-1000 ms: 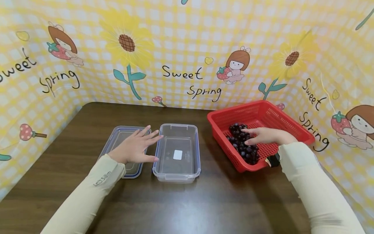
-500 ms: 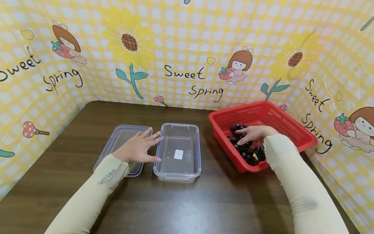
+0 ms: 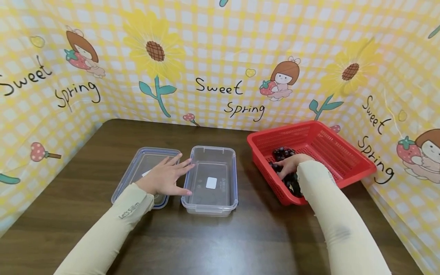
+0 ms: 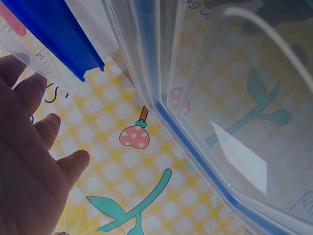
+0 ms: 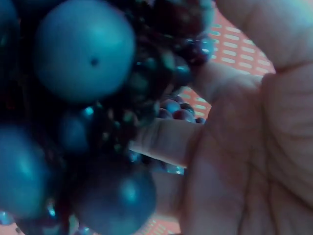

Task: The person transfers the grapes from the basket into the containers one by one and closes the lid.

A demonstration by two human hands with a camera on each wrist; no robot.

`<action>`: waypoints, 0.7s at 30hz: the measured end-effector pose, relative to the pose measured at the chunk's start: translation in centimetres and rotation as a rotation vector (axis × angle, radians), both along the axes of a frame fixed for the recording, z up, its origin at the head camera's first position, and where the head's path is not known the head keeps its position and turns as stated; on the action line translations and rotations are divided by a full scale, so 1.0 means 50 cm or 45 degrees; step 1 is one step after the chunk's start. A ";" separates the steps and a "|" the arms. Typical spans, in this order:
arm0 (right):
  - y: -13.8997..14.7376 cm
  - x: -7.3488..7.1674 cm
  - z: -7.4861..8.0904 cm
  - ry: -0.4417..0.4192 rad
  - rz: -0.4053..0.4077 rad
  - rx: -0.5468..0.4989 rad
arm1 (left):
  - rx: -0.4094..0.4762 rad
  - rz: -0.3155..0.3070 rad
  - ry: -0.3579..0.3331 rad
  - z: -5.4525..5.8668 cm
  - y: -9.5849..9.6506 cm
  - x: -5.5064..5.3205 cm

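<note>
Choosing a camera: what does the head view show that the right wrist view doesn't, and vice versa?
Only the head view: the left hand, clear box, lid and patterned cloth.

Only the right wrist view: the palm of the right hand and a dark spot on one grape.

Both: the right hand, the grapes and the red basket.

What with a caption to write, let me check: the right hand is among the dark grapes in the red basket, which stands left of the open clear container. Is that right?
Not quite: the red basket stands right of the open clear container, not left, as the head view shows. The right hand is indeed among the dark grapes in that basket.
</note>
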State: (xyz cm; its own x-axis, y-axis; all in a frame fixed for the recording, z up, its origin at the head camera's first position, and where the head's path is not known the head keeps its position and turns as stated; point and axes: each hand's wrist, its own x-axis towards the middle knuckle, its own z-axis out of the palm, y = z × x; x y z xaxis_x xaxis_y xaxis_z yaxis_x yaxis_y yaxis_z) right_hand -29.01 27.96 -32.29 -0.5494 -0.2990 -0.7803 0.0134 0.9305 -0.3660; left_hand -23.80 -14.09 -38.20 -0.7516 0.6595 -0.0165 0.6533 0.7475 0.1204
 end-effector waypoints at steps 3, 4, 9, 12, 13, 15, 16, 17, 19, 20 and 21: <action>-0.002 -0.004 -0.012 0.013 -0.002 0.001 | 0.010 -0.005 0.001 -0.003 -0.002 0.000; -0.003 -0.005 -0.016 0.022 0.001 0.001 | 0.014 -0.005 0.001 -0.004 -0.002 0.000; -0.003 -0.003 -0.031 0.073 -0.052 0.017 | 0.036 0.005 -0.016 -0.008 -0.001 0.001; -0.003 -0.003 -0.038 0.089 -0.088 0.030 | 0.047 0.013 -0.021 -0.009 0.000 0.001; -0.005 -0.003 -0.039 0.095 -0.092 0.038 | 0.048 0.017 -0.024 -0.008 0.001 0.002; -0.007 -0.002 -0.040 0.106 -0.106 0.047 | 0.046 0.020 -0.023 -0.008 0.001 0.002; -0.009 -0.002 -0.040 0.114 -0.109 0.046 | 0.050 0.020 -0.024 -0.007 0.001 0.003; -0.011 -0.002 -0.040 0.119 -0.115 0.044 | 0.053 0.020 -0.025 -0.006 0.001 0.003; -0.014 -0.002 -0.041 0.127 -0.119 0.028 | 0.060 0.018 -0.032 -0.004 0.000 0.003; -0.016 -0.003 -0.042 0.127 -0.119 0.015 | 0.065 0.019 -0.039 -0.003 0.000 0.004; -0.017 -0.003 -0.044 0.130 -0.118 0.001 | 0.065 0.021 -0.042 -0.003 -0.002 0.004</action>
